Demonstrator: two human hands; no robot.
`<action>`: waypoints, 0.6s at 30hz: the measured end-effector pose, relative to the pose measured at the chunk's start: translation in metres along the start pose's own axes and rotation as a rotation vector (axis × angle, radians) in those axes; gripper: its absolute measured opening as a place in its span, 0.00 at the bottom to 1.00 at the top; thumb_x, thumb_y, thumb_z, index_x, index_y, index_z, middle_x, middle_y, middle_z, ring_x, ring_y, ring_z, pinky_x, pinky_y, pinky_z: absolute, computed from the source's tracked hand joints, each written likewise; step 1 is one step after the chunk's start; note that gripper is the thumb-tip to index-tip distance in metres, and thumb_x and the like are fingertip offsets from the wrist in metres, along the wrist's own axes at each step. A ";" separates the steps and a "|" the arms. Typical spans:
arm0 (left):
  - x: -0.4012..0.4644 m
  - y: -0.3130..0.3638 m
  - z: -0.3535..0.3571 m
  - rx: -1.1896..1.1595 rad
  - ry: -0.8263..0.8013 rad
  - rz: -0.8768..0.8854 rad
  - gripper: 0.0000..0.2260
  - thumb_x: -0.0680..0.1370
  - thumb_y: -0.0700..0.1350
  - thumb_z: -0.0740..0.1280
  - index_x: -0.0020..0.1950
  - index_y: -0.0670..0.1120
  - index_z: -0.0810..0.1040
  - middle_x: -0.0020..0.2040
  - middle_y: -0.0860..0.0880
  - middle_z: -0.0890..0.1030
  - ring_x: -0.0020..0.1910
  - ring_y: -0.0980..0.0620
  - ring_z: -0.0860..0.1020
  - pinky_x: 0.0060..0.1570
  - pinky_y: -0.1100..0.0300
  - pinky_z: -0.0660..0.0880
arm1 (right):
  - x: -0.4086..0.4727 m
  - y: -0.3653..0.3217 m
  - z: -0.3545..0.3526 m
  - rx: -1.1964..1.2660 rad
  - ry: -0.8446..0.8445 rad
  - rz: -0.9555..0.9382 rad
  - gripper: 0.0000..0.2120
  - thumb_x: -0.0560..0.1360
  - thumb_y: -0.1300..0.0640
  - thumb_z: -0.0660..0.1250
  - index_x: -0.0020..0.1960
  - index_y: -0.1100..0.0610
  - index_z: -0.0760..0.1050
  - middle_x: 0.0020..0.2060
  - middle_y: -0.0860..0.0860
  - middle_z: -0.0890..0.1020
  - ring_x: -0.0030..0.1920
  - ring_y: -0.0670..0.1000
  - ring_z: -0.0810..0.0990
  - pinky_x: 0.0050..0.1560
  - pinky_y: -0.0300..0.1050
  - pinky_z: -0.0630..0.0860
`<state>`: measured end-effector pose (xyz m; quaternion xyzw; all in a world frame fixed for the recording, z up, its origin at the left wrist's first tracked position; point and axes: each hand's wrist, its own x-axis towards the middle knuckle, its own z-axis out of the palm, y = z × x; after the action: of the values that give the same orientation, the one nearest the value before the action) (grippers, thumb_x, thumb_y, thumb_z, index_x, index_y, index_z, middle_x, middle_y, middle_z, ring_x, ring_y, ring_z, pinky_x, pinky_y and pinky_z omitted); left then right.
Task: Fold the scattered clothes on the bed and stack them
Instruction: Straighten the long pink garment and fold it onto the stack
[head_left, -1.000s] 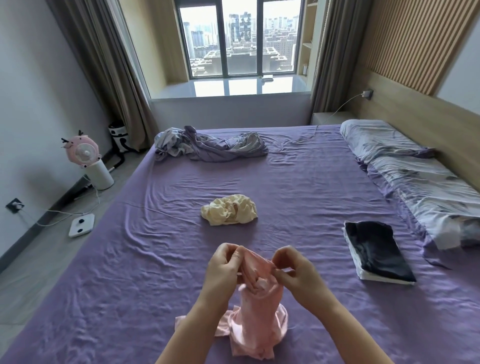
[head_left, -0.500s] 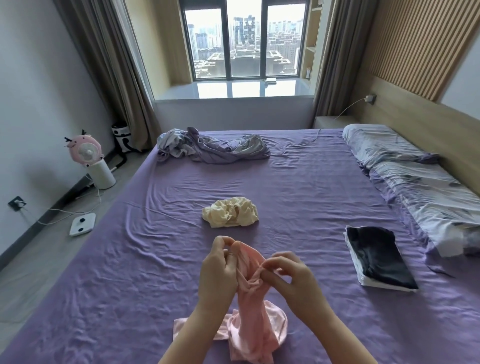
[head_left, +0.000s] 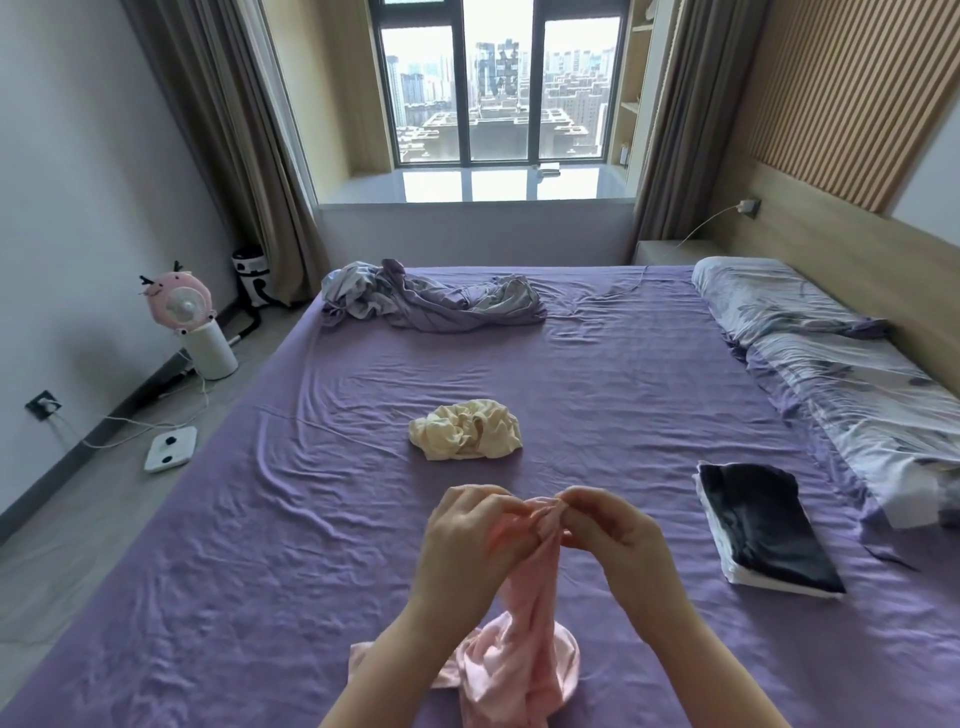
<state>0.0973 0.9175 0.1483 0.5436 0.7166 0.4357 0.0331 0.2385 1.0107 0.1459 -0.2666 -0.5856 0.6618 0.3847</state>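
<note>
both hands' grip pinching pink garment top edge: left hand, right hand; rest hangs below.

A wide bed with a wrinkled purple sheet fills the room. Beyond its far edge, a dark-framed window looks out on grey city towers, and daylight glares off the pale glossy sill below it. Brown floor-length curtains hang at both sides of the window. Right of the bed runs a light wooden headboard under a vertically slatted wood panel, with a small bedside cabinet at the far corner. Left of the bed, the grey plank floor meets a plain white wall. There stand a pink round fan on a white base and a white flat scale.
</note>
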 end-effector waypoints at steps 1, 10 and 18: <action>0.001 0.001 0.002 -0.019 -0.036 -0.023 0.13 0.69 0.57 0.70 0.45 0.48 0.84 0.44 0.55 0.81 0.48 0.56 0.76 0.51 0.63 0.72 | 0.000 0.000 -0.001 0.027 -0.012 0.003 0.16 0.73 0.70 0.65 0.43 0.50 0.83 0.40 0.53 0.86 0.42 0.49 0.84 0.40 0.38 0.79; 0.004 0.001 0.008 -0.562 -0.118 -0.432 0.04 0.74 0.42 0.72 0.39 0.47 0.82 0.33 0.51 0.82 0.34 0.57 0.78 0.35 0.64 0.73 | -0.004 0.007 -0.006 -0.369 -0.018 0.016 0.09 0.71 0.62 0.72 0.46 0.49 0.80 0.43 0.47 0.84 0.44 0.42 0.81 0.41 0.33 0.75; 0.005 -0.002 0.008 -0.686 -0.042 -0.641 0.05 0.80 0.41 0.63 0.45 0.42 0.75 0.33 0.48 0.77 0.31 0.57 0.75 0.30 0.64 0.72 | -0.005 0.011 -0.008 -0.538 -0.031 -0.126 0.19 0.71 0.74 0.64 0.38 0.50 0.77 0.41 0.44 0.82 0.44 0.40 0.79 0.43 0.33 0.73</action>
<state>0.0984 0.9261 0.1441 0.2615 0.6621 0.6041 0.3582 0.2454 1.0106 0.1331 -0.3121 -0.7616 0.4613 0.3311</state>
